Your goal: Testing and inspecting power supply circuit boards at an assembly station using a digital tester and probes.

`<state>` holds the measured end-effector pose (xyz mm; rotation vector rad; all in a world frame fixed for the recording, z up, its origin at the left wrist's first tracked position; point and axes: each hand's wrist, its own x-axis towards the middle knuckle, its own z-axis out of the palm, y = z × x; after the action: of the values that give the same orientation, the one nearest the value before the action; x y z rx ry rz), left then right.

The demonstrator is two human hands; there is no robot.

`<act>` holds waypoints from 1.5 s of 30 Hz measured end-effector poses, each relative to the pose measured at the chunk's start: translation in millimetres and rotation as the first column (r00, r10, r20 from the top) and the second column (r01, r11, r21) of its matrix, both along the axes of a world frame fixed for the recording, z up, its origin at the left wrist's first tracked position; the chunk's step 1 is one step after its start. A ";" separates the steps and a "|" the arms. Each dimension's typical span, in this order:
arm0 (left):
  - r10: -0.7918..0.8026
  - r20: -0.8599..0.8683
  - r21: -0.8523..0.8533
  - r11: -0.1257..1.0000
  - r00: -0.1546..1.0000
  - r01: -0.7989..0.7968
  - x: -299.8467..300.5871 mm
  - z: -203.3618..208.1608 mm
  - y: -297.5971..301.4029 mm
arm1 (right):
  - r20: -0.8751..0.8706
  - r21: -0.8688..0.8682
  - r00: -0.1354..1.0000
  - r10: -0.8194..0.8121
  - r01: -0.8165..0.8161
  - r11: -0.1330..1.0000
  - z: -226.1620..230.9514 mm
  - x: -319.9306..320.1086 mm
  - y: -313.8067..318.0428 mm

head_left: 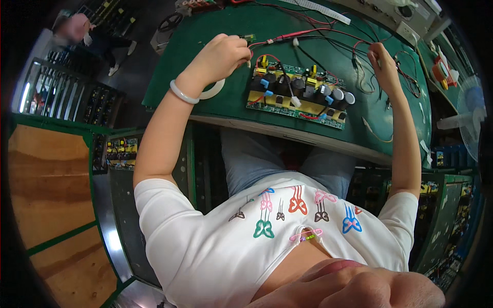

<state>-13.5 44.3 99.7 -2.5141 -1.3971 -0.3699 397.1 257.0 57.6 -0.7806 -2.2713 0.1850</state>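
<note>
A green circuit board point(286, 103) lies on the green workbench, crowded with capacitors, yellow parts and short wires. At its upper left corner my left hand point(222, 57) is closed, its fingertips pinching a thin red wire point(259, 43) that leads to a thick red test lead point(290, 35). Just beyond those fingers is a small green part point(249, 37). To the right of the board, my right hand point(384, 66) is raised with its fingers curled together beside several cables; what they hold, if anything, is hidden. A white plug point(295, 101) on a dark cable rests across the board.
A white roll of tape point(213, 90) lies under my left wrist. Red and black cables point(354, 33) tangle across the back of the workbench point(177, 66), near a beige instrument point(395, 15). A fan point(470, 110) stands at the right. Someone point(97, 38) is in the aisle at the far left.
</note>
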 end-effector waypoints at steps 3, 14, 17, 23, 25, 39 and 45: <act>0.013 0.054 -0.020 1.000 0.998 -0.012 -7.4 -19.8 -7.1 | -0.023 -0.074 0.999 0.031 -0.032 0.997 1.1 -0.9 -14.8; -0.004 0.171 0.123 0.992 0.985 -0.017 -7.7 -61.8 16.7 | 0.040 -0.100 0.998 -0.054 0.058 0.993 -2.0 -0.7 -33.5; -0.028 0.141 0.132 0.991 0.990 0.009 -8.4 -62.2 17.0 | 0.086 -0.165 0.991 -0.101 0.114 0.980 -2.7 1.9 -30.8; -0.045 0.066 0.231 0.972 0.997 0.028 -7.5 -63.5 15.0 | 0.113 -0.165 0.989 -0.097 0.115 0.980 -2.6 -2.4 -33.0; -0.033 0.033 0.244 0.969 0.999 0.024 -6.8 -59.9 13.7 | 0.117 -0.155 0.989 -0.094 0.112 0.982 -4.0 -3.2 -33.3; -0.086 0.117 0.300 0.953 0.989 0.048 -11.6 -67.4 10.2 | 0.098 -0.143 0.991 -0.094 0.107 0.984 -8.3 -8.9 -35.2; -0.075 0.084 0.312 0.949 0.994 0.045 -10.8 -69.8 6.7 | 0.102 -0.158 0.991 -0.086 0.101 0.982 -9.1 -9.5 -35.3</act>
<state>-24.3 51.0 29.9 -2.3095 -1.1889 -0.6734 387.5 221.7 48.5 -0.9988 -2.3240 0.2987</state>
